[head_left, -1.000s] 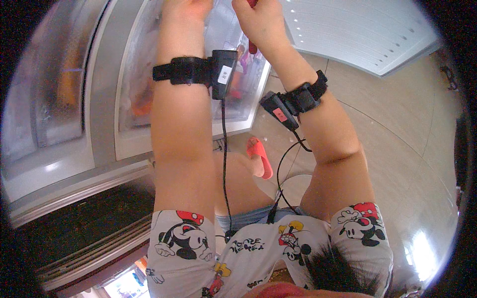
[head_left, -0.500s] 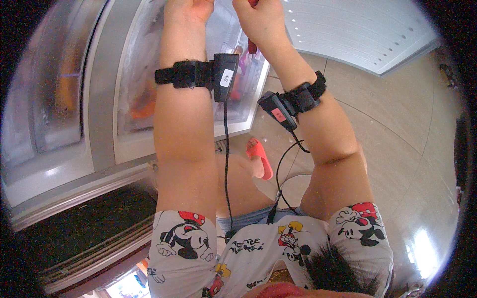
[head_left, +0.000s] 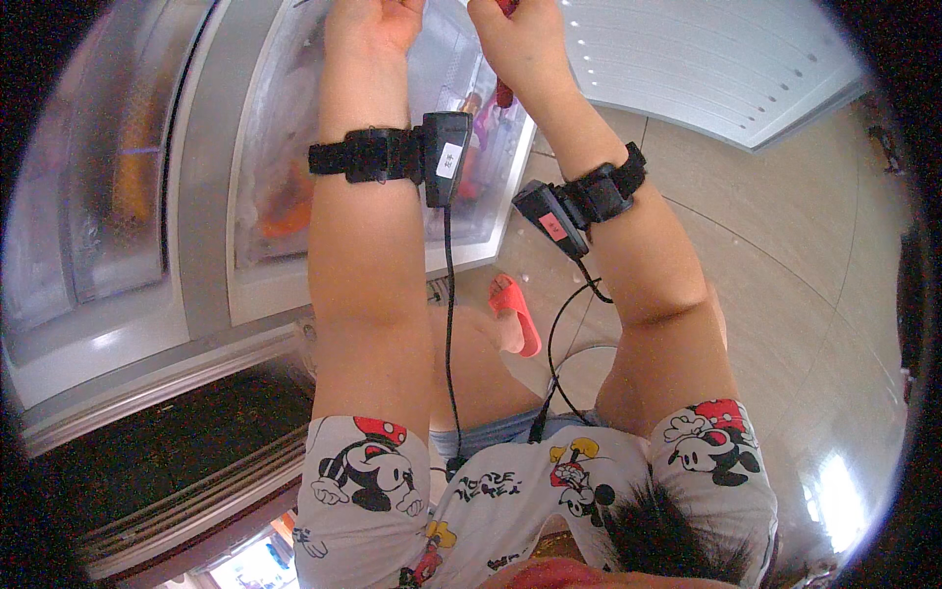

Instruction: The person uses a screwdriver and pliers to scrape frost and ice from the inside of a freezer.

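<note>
from where i stand, the person's right hand [head_left: 522, 41] is closed in a fist around a slim red handle [head_left: 504, 94], whose lower end pokes out below the heel of the hand, while a bit of its upper part shows beside the thumb. the picture's top edge cuts off the rest, so i can't tell what the handle belongs to or whether it touches anything.

the left hand [head_left: 378, 22] is beside it, a little to the left and well apart, with the inside of the wrist and the base of the palm in sight; the fingers run out past the top edge, so i can't tell how far open it is or what it holds.

both arms reach over a frosted clear drawer front [head_left: 257, 177] set in a pale freezer frame [head_left: 201, 177]. the red handle shows in front of that drawer's right side, and a blurred orange item [head_left: 287, 214] shows through the front near the left forearm. a second clear drawer front [head_left: 59, 211] is farther left. to the right of the right hand is a white panel [head_left: 706, 59], angled out over the tiled floor [head_left: 785, 231]. each wrist wears a black strap with a small box and a hanging cable.
</note>
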Tool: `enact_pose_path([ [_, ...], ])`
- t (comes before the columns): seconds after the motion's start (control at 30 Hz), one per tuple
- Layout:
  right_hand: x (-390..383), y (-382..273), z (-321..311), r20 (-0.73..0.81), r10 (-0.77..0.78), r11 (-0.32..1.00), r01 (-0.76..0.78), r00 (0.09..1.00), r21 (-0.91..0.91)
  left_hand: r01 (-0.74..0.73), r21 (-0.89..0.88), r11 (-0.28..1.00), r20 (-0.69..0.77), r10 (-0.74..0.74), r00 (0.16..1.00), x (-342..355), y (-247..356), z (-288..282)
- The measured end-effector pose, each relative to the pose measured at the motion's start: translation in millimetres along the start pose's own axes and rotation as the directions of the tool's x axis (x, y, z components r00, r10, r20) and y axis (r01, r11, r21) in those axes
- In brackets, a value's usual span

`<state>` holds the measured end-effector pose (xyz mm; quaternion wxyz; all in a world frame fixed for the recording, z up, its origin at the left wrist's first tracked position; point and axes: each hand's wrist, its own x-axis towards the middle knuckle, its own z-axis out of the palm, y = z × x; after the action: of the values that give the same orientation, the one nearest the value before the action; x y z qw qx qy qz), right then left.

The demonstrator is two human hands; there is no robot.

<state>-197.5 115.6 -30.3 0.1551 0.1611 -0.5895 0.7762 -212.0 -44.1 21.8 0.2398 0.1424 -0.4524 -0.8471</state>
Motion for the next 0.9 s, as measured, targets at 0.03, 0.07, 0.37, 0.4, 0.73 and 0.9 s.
enact_pose_path([
  [0.03,-0.2,2.6,0.6,-0.017,-0.022,1.0,0.022,1.0,-0.008,-0.006,-0.008,1.0,-0.009,0.006,1.0,-1.3,0.6,1.3],
  [0.07,-0.4,3.5,1.0,-0.017,-0.021,1.0,0.021,1.0,-0.004,-0.013,-0.016,1.0,-0.019,0.012,1.0,-2.1,1.7,1.9],
  [0.37,-1.1,-3.0,-2.5,0.003,0.013,1.0,-0.013,1.0,0.001,-0.017,-0.035,0.999,0.039,0.018,0.999,-4.6,5.1,0.8],
  [0.4,-1.1,-3.0,-2.5,0.005,0.021,1.0,-0.021,1.0,0.0,-0.012,-0.038,0.999,0.066,0.015,0.998,-3.4,5.8,0.1],
  [0.73,3.6,-10.2,0.6,0.115,-0.36,0.916,0.374,0.926,-0.146,-0.003,-0.112,0.994,0.213,0.026,0.977,13.1,14.1,-4.1],
  [0.9,7.2,-12.6,2.7,0.066,-0.395,0.907,0.4,0.916,-0.131,0.032,-0.132,0.991,0.182,-0.008,0.983,5.9,19.2,6.9],
])
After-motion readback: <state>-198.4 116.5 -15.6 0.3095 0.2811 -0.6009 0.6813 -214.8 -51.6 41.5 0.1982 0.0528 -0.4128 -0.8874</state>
